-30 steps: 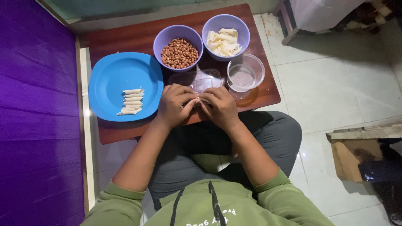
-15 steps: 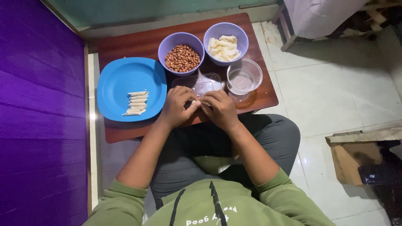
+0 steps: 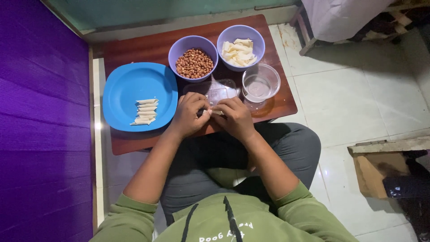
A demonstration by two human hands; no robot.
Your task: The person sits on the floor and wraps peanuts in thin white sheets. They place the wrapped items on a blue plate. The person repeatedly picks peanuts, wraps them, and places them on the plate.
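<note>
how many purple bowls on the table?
2. The peanut bowl stands at the table's far edge beside the blue plate; the bowl of pale wrappers is just right of it. None looks hidden.

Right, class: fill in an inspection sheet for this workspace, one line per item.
Surface: low brown wooden table.
Job's things: blue plate with rolled pieces; bowl of peanuts; bowl of pale wrappers; small pale piece between both hands.
Clutter: clear lid; clear bowl.
Grips: left hand and right hand pinch the piece together.
Cables: nothing seen.
Surroundings: purple wall, tiled floor.
</note>
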